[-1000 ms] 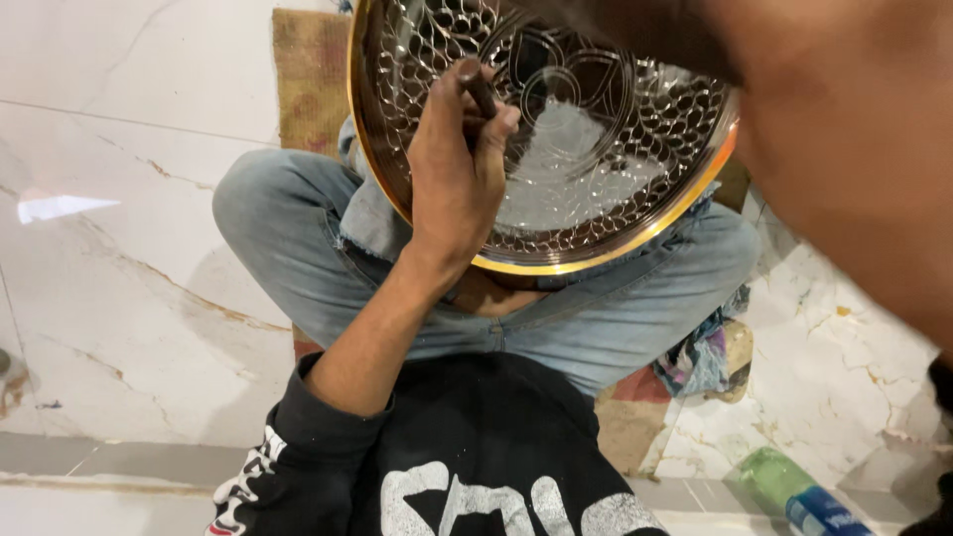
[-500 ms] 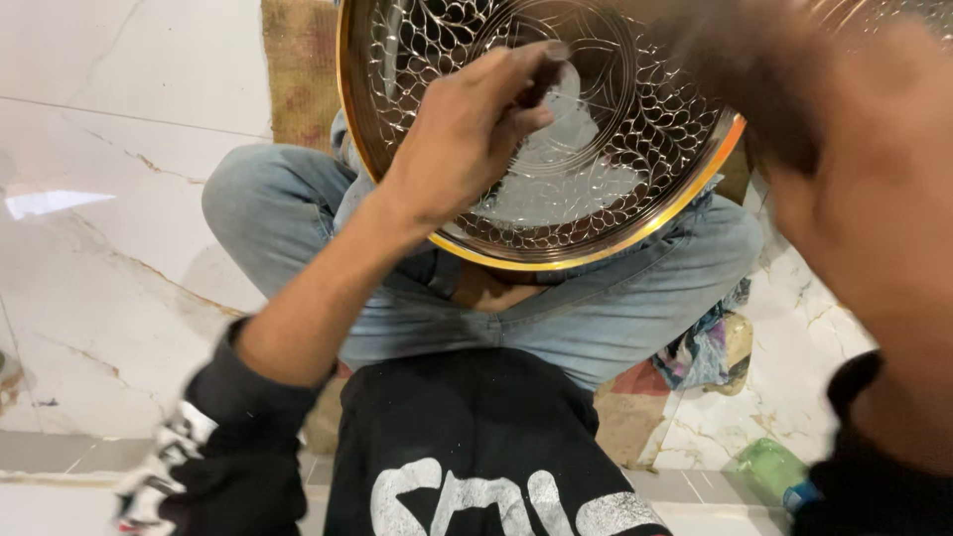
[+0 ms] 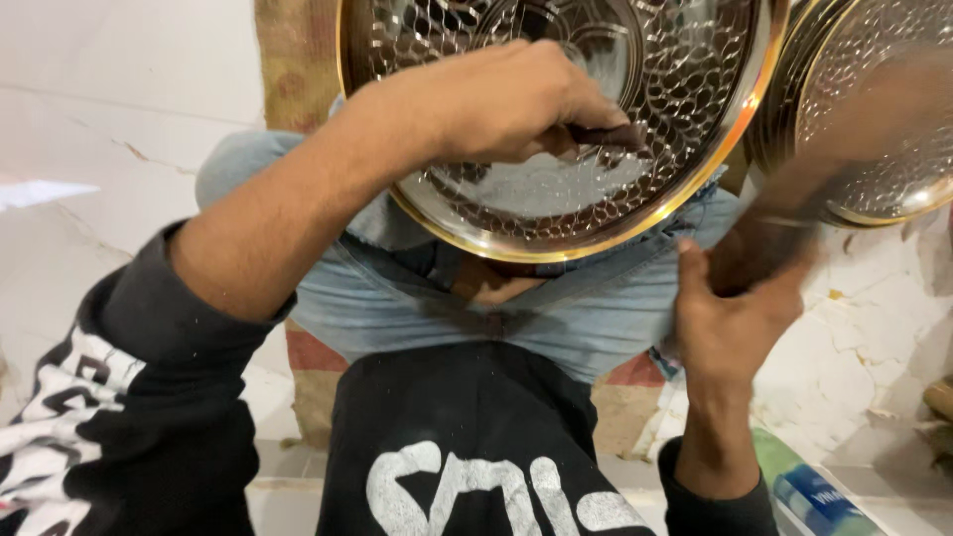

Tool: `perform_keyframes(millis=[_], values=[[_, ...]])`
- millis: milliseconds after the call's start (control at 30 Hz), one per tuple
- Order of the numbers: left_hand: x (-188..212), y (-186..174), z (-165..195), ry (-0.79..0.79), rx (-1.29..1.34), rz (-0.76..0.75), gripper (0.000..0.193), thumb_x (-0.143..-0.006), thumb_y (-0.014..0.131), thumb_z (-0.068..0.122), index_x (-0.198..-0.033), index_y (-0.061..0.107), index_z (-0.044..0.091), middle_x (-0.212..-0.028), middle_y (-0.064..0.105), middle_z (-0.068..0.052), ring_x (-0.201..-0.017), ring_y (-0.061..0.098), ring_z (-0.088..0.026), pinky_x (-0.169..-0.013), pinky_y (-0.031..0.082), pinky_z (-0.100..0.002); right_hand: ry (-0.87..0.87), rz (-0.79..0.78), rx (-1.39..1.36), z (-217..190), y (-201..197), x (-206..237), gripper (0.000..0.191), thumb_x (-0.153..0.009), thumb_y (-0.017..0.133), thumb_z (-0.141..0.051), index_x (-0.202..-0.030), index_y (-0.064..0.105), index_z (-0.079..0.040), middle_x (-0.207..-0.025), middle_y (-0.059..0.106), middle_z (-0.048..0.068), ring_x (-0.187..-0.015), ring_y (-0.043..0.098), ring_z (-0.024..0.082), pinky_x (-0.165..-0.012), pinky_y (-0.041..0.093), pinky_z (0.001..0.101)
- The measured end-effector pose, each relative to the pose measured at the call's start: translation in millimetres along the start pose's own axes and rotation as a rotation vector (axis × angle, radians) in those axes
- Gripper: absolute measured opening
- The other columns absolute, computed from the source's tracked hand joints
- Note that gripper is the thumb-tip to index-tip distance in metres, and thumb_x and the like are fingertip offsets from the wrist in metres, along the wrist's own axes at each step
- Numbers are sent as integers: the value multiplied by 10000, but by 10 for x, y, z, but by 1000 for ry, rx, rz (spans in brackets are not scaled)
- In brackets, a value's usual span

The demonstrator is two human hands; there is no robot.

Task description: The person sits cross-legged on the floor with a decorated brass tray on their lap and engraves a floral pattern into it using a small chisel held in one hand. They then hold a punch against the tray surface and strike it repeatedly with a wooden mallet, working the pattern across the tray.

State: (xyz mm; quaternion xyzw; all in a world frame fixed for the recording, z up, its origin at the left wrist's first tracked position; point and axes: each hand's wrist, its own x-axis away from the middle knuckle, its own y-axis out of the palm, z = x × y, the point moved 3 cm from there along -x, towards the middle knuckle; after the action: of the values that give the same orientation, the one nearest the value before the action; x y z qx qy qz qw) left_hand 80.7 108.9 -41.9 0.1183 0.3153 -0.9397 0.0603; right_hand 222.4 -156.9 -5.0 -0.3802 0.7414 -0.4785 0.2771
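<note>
The left hand (image 3: 506, 99) is gripping a small dark tool (image 3: 606, 137) against the hammered metal plate (image 3: 695, 69); the right hand (image 3: 735, 318) is closing around a blurred dark handle (image 3: 784, 199).

Round metal tray (image 3: 596, 213): shiny, silvery face, golden rim. Surface worked with a hammered, scale-like pattern around the outer band; concentric rings toward the centre; a smoother, pale, dull patch across the lower middle. Propped on the lap, tilted up toward the camera, top edge cut off by the frame.

Dark punch tool (image 3: 606, 137): short, dark rod, lying roughly level across the tray's face, its tip on the patterned band right of the pale patch. Butt end hidden in the fist.

Hammer (image 3: 794, 213): heavily blurred, brownish handle rising up and right; head indistinct, just right of the tray's rim.
</note>
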Motion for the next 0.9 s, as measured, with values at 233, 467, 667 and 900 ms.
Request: perform_keyframes(millis=[233, 467, 667, 900], values=[[423, -6, 424, -371, 164, 888, 517, -1024, 729, 29, -1427, 407, 63, -1043, 663, -100, -904, 694, -186, -808, 586, -306, -135, -16, 28, -332, -428, -396, 817, -961, 861, -119, -1581, 330, -137, -1243, 680, 195, -1111, 717, 388, -973, 565, 458], [555, 333, 338, -460, 13, 933, 474, -1063, 754, 47, -1433, 460, 81, -957, 655, -71, -840, 697, -151, -769, 580, -298, -404, -380, 744, -815, -600, -1120, 802, -872, 844, -225, -1585, 477, -230, -1006, 721, 160, -780, 712, 351, -662, 566, 457], [558, 325, 316, -443, 90, 932, 432, -1085, 711, 15, -1430, 453, 57, -978, 674, -72, -885, 733, -155, -784, 611, -291, -415, -303, 224, -1115, -751, -1395, 294, -1073, 702, -204, -1289, 638, -15, -1049, 722, 183, -794, 703, 297, -741, 564, 410], [560, 344, 310, -517, 77, 853, 324, -1094, 702, 42, -1341, 491, 48, -957, 656, -87, -811, 712, -156, -720, 584, -295, -677, -341, 302, -1636, -888, -1399, 391, -925, 673, 75, -1313, 670, 24, -1047, 717, 233, -864, 713, 339, -723, 567, 408]])
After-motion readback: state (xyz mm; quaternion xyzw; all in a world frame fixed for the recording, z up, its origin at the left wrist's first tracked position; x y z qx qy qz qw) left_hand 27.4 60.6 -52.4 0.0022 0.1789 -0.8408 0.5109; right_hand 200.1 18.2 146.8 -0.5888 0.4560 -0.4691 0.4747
